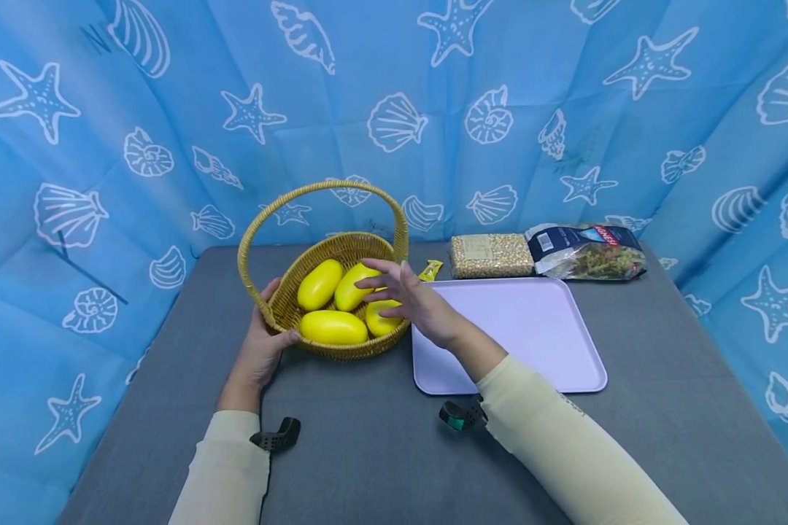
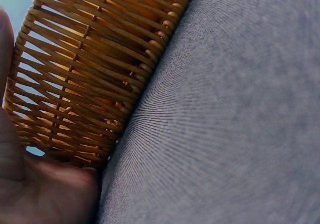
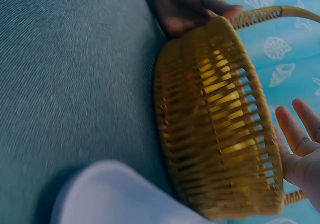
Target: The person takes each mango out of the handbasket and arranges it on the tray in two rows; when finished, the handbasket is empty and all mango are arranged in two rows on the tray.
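A wicker basket (image 1: pixel 351 351) with a tall arched handle stands on the grey table, holding several smooth yellow mango-like fruits (image 1: pixel 333 327). My left hand (image 1: pixel 260 348) holds the basket by its left side, thumb on the front rim and fingers against the outer wall. In the left wrist view, the palm (image 2: pixel 55 189) lies against the woven side. Over the basket's right part hovers my right hand (image 1: pixel 420 302), its fingers spread and straight, holding nothing. It partly hides the rightmost fruit (image 1: pixel 382 316). From the right wrist view, the fingers appear just beside the rim.
To the right of the basket lies a light purple tray (image 1: pixel 519 335), partly under my right forearm. Behind it are a bag of pale grains or beans (image 1: pixel 499 257) and a dark AGNESI pasta bag (image 1: pixel 591 255). A small yellow wrapped packet (image 1: pixel 430 270) lies by the basket.
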The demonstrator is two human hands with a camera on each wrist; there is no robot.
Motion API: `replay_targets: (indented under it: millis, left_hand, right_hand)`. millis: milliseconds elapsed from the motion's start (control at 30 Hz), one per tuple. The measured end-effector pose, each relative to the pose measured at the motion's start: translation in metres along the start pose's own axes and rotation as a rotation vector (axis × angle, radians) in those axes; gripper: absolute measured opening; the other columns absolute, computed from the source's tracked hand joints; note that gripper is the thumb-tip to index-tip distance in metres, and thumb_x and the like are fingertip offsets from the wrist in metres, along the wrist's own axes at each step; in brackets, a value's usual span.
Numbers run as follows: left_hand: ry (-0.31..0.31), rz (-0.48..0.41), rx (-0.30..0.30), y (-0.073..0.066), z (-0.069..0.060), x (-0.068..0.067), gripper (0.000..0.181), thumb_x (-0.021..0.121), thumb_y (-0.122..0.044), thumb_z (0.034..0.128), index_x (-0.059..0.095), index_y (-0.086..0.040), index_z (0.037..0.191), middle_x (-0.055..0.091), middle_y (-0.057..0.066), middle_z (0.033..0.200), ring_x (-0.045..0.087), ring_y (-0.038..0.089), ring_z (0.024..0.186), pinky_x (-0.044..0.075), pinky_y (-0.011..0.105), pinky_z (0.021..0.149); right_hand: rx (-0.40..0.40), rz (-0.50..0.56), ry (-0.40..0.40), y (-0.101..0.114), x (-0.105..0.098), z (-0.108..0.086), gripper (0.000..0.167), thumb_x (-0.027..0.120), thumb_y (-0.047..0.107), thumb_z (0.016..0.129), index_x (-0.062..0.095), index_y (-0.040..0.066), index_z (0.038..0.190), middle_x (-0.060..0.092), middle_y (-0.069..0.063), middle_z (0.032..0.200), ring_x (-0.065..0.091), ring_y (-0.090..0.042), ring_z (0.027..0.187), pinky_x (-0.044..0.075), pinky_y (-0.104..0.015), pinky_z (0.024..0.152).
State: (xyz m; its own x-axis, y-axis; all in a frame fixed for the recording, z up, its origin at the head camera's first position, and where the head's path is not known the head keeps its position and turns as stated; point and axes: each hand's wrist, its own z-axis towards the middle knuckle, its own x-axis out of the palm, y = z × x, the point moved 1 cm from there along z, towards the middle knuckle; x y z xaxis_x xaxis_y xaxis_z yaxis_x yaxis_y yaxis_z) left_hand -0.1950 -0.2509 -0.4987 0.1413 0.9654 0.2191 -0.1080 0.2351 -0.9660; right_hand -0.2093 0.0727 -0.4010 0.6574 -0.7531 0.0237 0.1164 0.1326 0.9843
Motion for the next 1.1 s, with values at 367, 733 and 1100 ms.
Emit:
replay_targets:
  millis: [367,733,1100]
  left_hand:
    - [-0.008,0.028,-0.027,-0.001,0.001,0.002,0.096,0.071,0.012,0.1001,0.021,-0.023,0.174,0.027,0.013,0.173,0.033,0.036,0.152,0.043,0.033,0.114]
    - [-0.019,0.049,-0.017,-0.003,0.0,0.002,0.093,0.071,0.01,0.1015,0.023,-0.025,0.173,0.029,0.014,0.172,0.037,0.035,0.149,0.046,0.031,0.112]
    - [-0.009,0.044,-0.015,-0.001,-0.001,0.002,0.096,0.074,0.01,0.0999,0.022,-0.024,0.174,0.028,0.015,0.172,0.037,0.034,0.149,0.047,0.031,0.111]
  right_hand:
    - [0.144,-0.021,0.054,-0.014,0.019,0.026,0.076,0.027,0.063,0.113,0.034,0.014,0.171,0.042,-0.026,0.165,0.04,-0.05,0.15,0.035,-0.068,0.117]
    - [0.309,-0.43,0.148,-0.018,0.03,0.045,0.065,0.05,0.052,0.114,0.042,0.016,0.167,0.051,-0.014,0.161,0.049,-0.031,0.142,0.042,-0.054,0.113]
    - [0.263,-0.808,0.211,-0.027,0.043,0.055,0.058,0.073,0.029,0.109,0.054,0.011,0.16,0.061,-0.003,0.153,0.057,-0.014,0.128,0.044,-0.038,0.111]
